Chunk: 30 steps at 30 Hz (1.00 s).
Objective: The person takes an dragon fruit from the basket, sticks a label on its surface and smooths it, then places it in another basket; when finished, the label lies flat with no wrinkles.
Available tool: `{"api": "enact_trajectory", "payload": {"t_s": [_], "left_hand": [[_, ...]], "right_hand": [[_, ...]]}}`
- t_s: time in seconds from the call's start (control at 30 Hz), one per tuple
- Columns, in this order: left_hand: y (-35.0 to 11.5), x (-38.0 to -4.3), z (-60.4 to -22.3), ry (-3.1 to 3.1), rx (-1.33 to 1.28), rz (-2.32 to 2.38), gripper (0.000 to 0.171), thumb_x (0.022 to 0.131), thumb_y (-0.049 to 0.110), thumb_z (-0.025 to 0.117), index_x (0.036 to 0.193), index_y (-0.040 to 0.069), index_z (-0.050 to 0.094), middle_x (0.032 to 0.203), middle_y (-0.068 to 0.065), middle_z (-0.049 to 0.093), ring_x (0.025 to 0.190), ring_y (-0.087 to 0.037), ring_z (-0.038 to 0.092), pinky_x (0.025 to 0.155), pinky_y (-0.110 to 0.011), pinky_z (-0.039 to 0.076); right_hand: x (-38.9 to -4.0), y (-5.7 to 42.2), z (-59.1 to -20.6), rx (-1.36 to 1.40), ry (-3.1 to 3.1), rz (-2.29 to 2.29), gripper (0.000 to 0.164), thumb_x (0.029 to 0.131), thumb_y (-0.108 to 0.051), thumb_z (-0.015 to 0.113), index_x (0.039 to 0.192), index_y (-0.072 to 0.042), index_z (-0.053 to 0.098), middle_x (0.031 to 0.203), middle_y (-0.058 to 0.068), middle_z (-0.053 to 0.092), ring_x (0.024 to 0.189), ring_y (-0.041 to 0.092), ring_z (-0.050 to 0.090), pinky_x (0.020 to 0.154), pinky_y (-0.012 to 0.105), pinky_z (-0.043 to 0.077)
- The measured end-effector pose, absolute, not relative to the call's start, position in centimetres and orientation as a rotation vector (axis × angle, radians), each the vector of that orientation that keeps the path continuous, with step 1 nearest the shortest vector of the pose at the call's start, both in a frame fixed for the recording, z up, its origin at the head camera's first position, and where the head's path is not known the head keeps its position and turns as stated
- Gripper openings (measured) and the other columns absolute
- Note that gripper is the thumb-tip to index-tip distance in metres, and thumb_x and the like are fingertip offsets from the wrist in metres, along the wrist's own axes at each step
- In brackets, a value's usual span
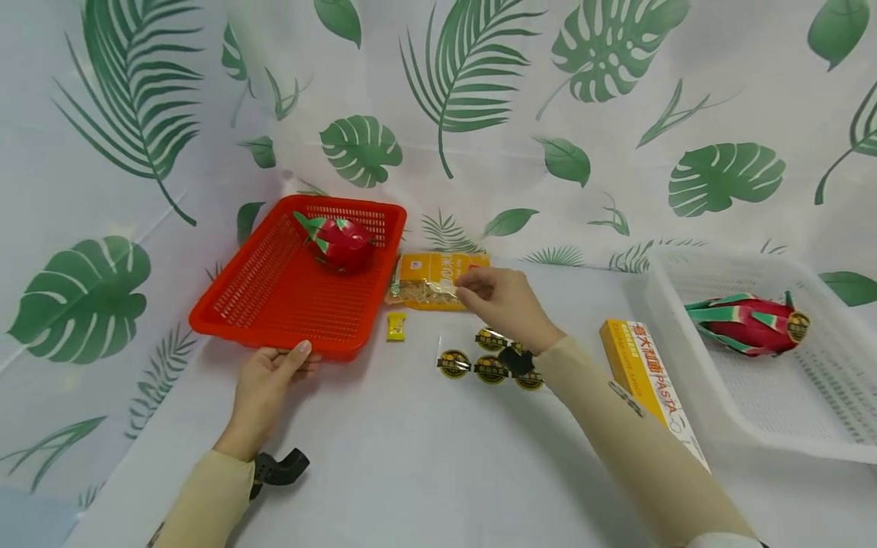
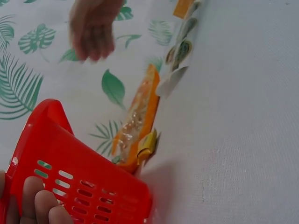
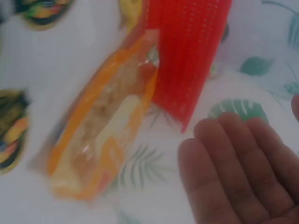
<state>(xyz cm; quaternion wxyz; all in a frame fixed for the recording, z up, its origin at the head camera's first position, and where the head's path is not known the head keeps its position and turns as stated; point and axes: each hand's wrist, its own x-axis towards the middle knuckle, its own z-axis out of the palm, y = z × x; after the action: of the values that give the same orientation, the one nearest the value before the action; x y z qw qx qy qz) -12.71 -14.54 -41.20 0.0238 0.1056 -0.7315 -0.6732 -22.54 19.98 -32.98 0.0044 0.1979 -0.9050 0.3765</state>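
Note:
At the near rim of the red plastic basket, my left hand grips the edge, thumb on top and fingers against the slotted outer wall. Inside the basket lies a pink-red dragon fruit with green tips. My right hand hovers by the right end of an orange, clear-fronted food bag and holds nothing. The right wrist view shows its fingers extended and apart from the bag. A small yellow wrapped packet lies between the basket and a clear sheet of round black-and-gold stickers, partly hidden under my right forearm.
To the right, a yellow-and-white pasta box lies beside a white plastic basket. Another dragon fruit with a round sticker on its end sits in that basket. A leaf-patterned cloth hangs behind the white table.

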Motion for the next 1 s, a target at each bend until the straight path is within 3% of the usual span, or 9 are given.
{"api": "enact_trajectory", "payload": {"t_s": [0.17, 0.3, 0.67, 0.87, 1.0], "left_hand": [[-14.4, -12.9, -41.5, -2.3, 0.318, -2.061, 0.043, 0.105, 0.034, 0.063, 0.124, -0.003, 0.055, 0.092, 0.009, 0.078, 0.094, -0.013, 0.075, 0.087, -0.023, 0.06], [-14.3, -13.0, -41.6, -2.289, 0.327, -2.081, 0.038, 0.105, 0.03, 0.063, 0.123, -0.002, 0.054, 0.095, 0.002, 0.079, 0.091, -0.015, 0.075, 0.086, -0.024, 0.06], [-14.8, -13.0, -41.7, -2.252, 0.353, -2.107, 0.031, 0.104, 0.025, 0.065, 0.119, -0.001, 0.057, 0.1, -0.008, 0.08, 0.091, -0.017, 0.075, 0.086, -0.026, 0.06], [-14.8, -12.9, -41.7, -2.272, 0.363, -2.087, 0.031, 0.104, 0.026, 0.065, 0.119, -0.001, 0.058, 0.101, -0.01, 0.08, 0.089, -0.015, 0.074, 0.084, -0.025, 0.06], [-14.8, -13.0, -41.5, -2.273, 0.364, -2.073, 0.029, 0.104, 0.025, 0.065, 0.118, -0.001, 0.06, 0.1, -0.01, 0.08, 0.088, -0.016, 0.074, 0.084, -0.025, 0.06]], "right_hand": [[-26.6, 14.5, -33.0, 0.799, -2.854, 1.131, 0.04, 0.1, -0.027, 0.069, 0.135, -0.008, 0.067, 0.135, 0.009, 0.071, 0.121, 0.028, 0.069, 0.105, 0.043, 0.056], [-29.3, 10.9, -32.3, 0.893, -2.891, 1.07, 0.049, 0.1, -0.027, 0.069, 0.144, -0.009, 0.06, 0.146, 0.008, 0.064, 0.133, 0.03, 0.062, 0.112, 0.044, 0.051], [-34.6, 2.5, -31.2, 0.984, -3.068, 0.671, 0.055, 0.098, -0.025, 0.073, 0.148, -0.009, 0.056, 0.146, 0.009, 0.062, 0.13, 0.023, 0.059, 0.114, 0.039, 0.05], [-36.4, 0.3, -31.3, 0.942, -3.145, 0.376, 0.064, 0.094, -0.028, 0.078, 0.151, -0.013, 0.052, 0.145, 0.005, 0.061, 0.127, 0.021, 0.056, 0.116, 0.038, 0.048], [-37.7, -0.7, -31.2, 0.879, -3.176, 0.245, 0.06, 0.092, -0.031, 0.08, 0.144, -0.014, 0.055, 0.139, 0.004, 0.063, 0.121, 0.02, 0.057, 0.112, 0.038, 0.051]]}}
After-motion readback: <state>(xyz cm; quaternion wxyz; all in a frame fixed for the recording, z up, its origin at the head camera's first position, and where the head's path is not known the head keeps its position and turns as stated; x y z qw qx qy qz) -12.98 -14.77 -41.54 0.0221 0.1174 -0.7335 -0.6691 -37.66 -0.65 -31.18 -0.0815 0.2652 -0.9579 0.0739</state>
